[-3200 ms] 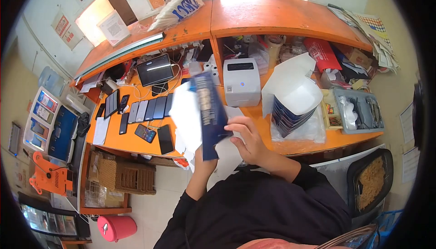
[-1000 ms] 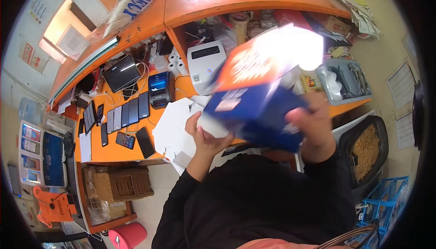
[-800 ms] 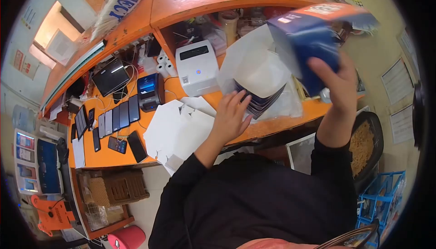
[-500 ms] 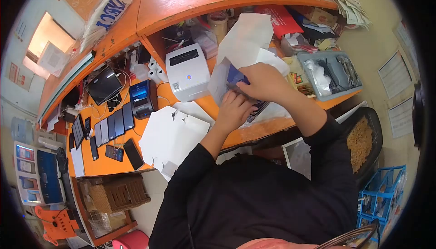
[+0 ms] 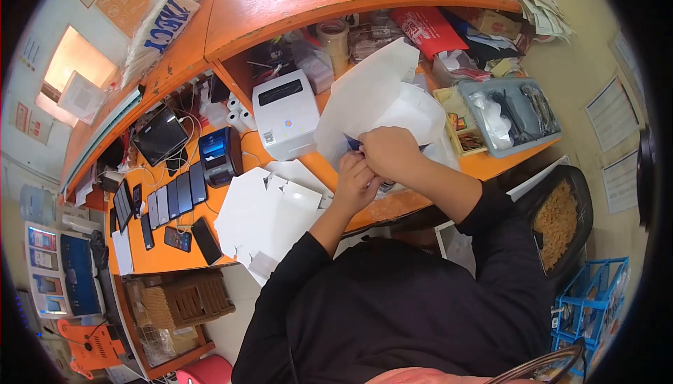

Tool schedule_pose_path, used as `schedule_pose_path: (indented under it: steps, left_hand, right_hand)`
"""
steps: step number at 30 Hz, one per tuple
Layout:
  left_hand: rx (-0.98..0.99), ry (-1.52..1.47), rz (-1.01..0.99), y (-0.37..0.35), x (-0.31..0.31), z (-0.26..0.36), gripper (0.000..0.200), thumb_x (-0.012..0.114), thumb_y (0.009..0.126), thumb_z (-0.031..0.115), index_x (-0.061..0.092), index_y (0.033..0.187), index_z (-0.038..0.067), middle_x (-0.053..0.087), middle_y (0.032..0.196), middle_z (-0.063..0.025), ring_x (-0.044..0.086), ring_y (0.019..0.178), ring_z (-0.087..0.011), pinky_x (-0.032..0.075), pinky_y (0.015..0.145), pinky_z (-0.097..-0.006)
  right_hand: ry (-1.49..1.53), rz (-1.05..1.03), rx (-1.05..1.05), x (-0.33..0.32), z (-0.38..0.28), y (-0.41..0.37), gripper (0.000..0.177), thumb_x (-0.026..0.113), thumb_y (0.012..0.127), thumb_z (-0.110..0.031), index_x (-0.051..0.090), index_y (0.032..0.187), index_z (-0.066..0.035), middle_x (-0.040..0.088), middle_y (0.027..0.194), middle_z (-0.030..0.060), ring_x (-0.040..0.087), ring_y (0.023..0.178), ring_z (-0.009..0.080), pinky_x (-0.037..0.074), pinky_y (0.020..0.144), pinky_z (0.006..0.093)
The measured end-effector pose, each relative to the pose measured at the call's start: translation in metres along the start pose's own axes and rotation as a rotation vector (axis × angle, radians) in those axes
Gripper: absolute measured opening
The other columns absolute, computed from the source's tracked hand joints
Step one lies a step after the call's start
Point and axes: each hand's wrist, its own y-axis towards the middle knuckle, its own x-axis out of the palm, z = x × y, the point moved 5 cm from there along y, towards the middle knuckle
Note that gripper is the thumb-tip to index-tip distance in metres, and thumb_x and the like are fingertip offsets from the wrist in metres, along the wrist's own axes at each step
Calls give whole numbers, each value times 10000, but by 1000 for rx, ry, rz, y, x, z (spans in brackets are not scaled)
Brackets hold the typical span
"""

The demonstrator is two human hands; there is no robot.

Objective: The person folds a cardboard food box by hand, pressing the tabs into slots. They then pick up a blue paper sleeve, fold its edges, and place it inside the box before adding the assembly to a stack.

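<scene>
My left hand (image 5: 356,184) and my right hand (image 5: 390,151) are close together at the lower edge of a large white sheet (image 5: 371,93). The fingers of both are curled and pinched on the sheet's edge, where a small dark blue piece (image 5: 353,144) shows beside the right fingertips. Part of the sheet folds upward above my hands. Behind it a second rounded white piece (image 5: 415,114) lies over clear plastic. To the left, cut white sheets (image 5: 263,209) hang over the front edge of the orange desk (image 5: 158,251).
A white label printer (image 5: 286,121) stands left of my hands, with a small dark printer (image 5: 219,156) and a row of phones (image 5: 179,191) farther left. A grey tray (image 5: 508,118) sits at the right. A brown basket (image 5: 186,300) is below the desk.
The large white sheet has swung down and leftward over the blue piece, which is now mostly covered. My right hand has moved down and left, closer to my left hand.
</scene>
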Motion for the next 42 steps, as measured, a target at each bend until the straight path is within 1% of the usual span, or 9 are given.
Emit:
schedule_pose_path:
  steps: [10,15,18,22,25,28,34,37,42]
  left_hand:
    - [-43,-4,-27,-15,20,-20,304,740,603,6,669,893,59,650,968,-99,572,948,-349,447,819,-456]
    - [52,77,15,-5,2,-9,244,757,666,26,656,885,61,613,961,-120,574,910,-319,449,780,-426]
    - [-122,204,292,-28,-36,-2,221,767,737,65,637,915,53,582,933,-116,568,893,-302,447,768,-412]
    - [-1006,375,328,-123,-64,-92,529,804,779,282,518,1120,-4,567,1060,-170,572,968,-359,465,828,-421]
    - [-1523,409,240,-163,-77,-132,792,829,724,425,412,1218,-33,514,1205,-232,558,1106,-409,478,932,-438]
    - [-1700,386,76,-162,-82,-138,973,851,667,488,327,1276,-61,461,1283,-270,527,1190,-440,471,1003,-457]
    - [-1591,303,-76,-227,-69,-213,1006,853,673,434,286,1316,-94,483,1274,-292,606,1081,-375,543,888,-399]
    - [-1608,42,135,-195,-90,-156,793,792,742,409,429,1222,-108,587,1124,-260,656,946,-305,563,744,-357]
    - [-1390,-80,-105,-242,-92,-174,364,575,908,320,609,962,-39,646,833,-91,645,746,-191,500,600,-334]
  right_hand:
    - [164,-129,93,16,-4,-13,613,378,987,-556,635,1007,0,662,956,194,656,901,386,509,806,466]
    - [209,10,29,-6,-11,-24,509,517,927,-513,625,1024,-25,652,971,180,661,895,373,512,763,467]
    - [119,-104,8,-9,-7,-23,408,591,900,-433,620,1024,-45,658,980,175,666,881,357,508,737,471]
    - [47,-69,-41,5,-2,-29,278,641,886,-314,635,1017,-69,668,1025,154,669,877,333,508,707,460]
    - [30,299,-53,-7,-16,-41,217,678,856,-222,661,1010,-70,674,1062,127,668,860,307,503,673,434]
    - [197,722,-294,-41,-48,-60,227,708,804,-91,676,1028,-71,677,1070,94,661,835,274,504,665,388]
    - [547,675,-631,-22,-101,-95,268,685,761,20,683,1016,-62,682,1057,83,656,782,232,515,657,322]
    - [652,604,-637,1,-111,-95,262,671,790,-32,691,1043,-98,673,1058,51,631,719,238,501,639,331]
    - [681,447,-559,31,-118,-91,259,686,799,-40,680,1056,-69,674,1087,84,652,851,254,517,730,347]
